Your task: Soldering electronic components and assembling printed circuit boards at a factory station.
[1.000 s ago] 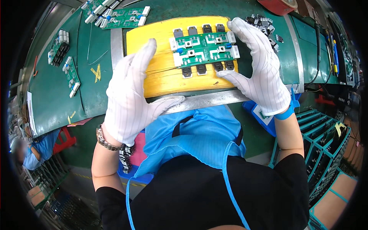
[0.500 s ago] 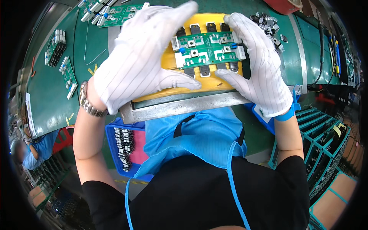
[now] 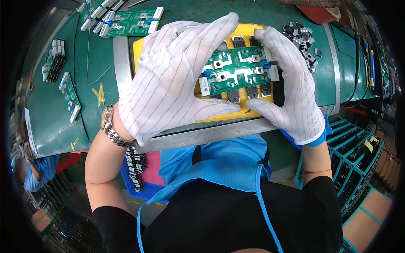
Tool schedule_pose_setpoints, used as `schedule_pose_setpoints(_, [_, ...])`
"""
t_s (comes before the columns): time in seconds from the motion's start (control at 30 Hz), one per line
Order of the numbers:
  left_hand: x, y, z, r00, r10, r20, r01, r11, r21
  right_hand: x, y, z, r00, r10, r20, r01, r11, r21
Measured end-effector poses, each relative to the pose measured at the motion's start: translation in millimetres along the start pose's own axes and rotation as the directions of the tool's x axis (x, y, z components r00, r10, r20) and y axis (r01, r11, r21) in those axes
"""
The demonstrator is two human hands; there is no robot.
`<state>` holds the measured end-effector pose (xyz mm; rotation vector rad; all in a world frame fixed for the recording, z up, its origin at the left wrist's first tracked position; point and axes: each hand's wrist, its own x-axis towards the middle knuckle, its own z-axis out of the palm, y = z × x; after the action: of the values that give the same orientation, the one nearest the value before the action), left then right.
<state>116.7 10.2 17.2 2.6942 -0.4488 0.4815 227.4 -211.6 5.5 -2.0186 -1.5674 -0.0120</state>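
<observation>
On the bench, leftmost over the yellow block, the gloved left hand arches, fingers spread from thumb; contact cannot be told. A sideways nudge could skew the green board lying on the block, misaligning the black components along its edges. At its right end, the right hand also gapes; its thumb could displace a component.
</observation>
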Motion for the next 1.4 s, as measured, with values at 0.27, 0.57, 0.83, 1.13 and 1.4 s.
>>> schedule_pose_setpoints(0.27, [-8, -11, 15, 0.998, 0.043, -0.037, -0.04, 0.996, 0.079, -4, 3, 3, 0.998, 0.016, -0.061, -0.014, 0.999, 0.042])
schedule_pose_setpoints(0.57, [-18, -15, 26, 0.993, 0.09, -0.076, -0.074, 0.979, 0.19, -5, 1, 0, 0.999, 0.012, -0.031, -0.009, 0.997, 0.08])
schedule_pose_setpoints(0.83, [-13, -5, 3, 0.991, 0.008, -0.131, -0.004, 1.0, 0.03, -6, 2, 0, 0.999, 0.025, -0.021, -0.023, 0.994, 0.111])
schedule_pose_setpoints(1.13, [-6, -2, 8, 0.871, -0.431, -0.235, 0.384, 0.897, -0.218, -21, 27, 19, 0.993, 0.037, -0.116, -0.006, 0.965, 0.261])
schedule_pose_setpoints(1.4, [-4, -13, 6, 0.688, -0.645, -0.334, 0.232, 0.631, -0.74, -5, -9, 16, 0.967, 0.185, -0.173, -0.13, 0.949, 0.287])
